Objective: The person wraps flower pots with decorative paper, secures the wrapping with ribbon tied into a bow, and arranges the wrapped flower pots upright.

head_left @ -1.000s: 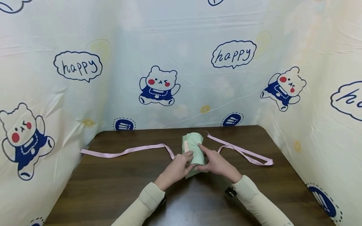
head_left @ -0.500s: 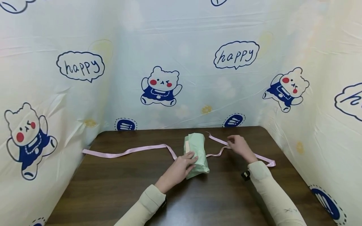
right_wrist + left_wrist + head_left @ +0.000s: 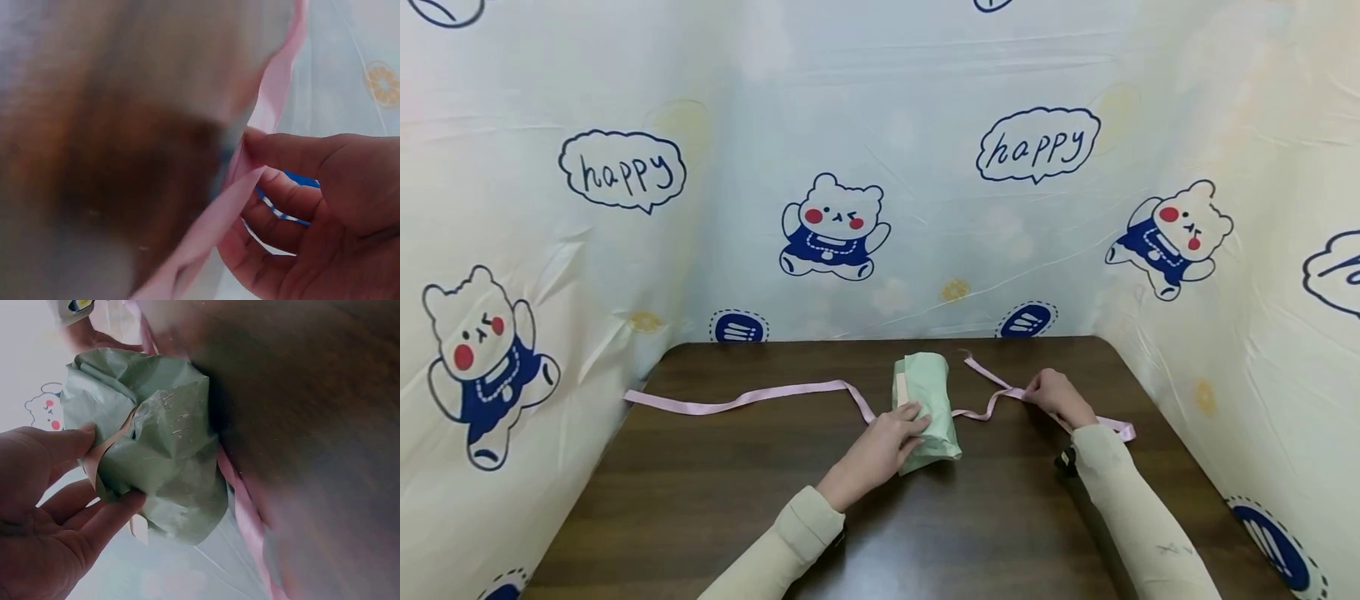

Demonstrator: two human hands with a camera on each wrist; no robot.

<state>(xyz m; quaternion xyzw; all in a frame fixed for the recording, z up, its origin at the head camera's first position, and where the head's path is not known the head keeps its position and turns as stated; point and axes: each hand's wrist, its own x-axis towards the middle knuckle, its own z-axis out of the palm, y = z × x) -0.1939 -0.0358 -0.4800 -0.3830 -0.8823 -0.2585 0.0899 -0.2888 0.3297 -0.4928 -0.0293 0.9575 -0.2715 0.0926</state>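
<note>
A package wrapped in light green paper (image 3: 931,400), with a beige strip (image 3: 902,388) on it, lies on the table. My left hand (image 3: 874,454) holds it from the left. In the left wrist view the thumb and fingers rest on the crumpled paper end (image 3: 169,444). A pink ribbon (image 3: 790,389) runs out from both sides of the package and appears to pass beneath it. Right of the package, my right hand (image 3: 1062,397) pinches the ribbon between thumb and finger. The right wrist view has the ribbon (image 3: 275,94) folded at the fingertips. What the paper contains is hidden.
The dark brown wooden table (image 3: 737,483) ends at a patterned curtain (image 3: 917,275) that hangs behind it and along both sides. The ribbon's left end (image 3: 643,397) reaches the table's left edge. A loose ribbon end (image 3: 981,367) lies toward the back.
My right hand has left the package, reached right to the ribbon and pulled it slightly further right. My left hand stays on the package. The head view has shifted a little.
</note>
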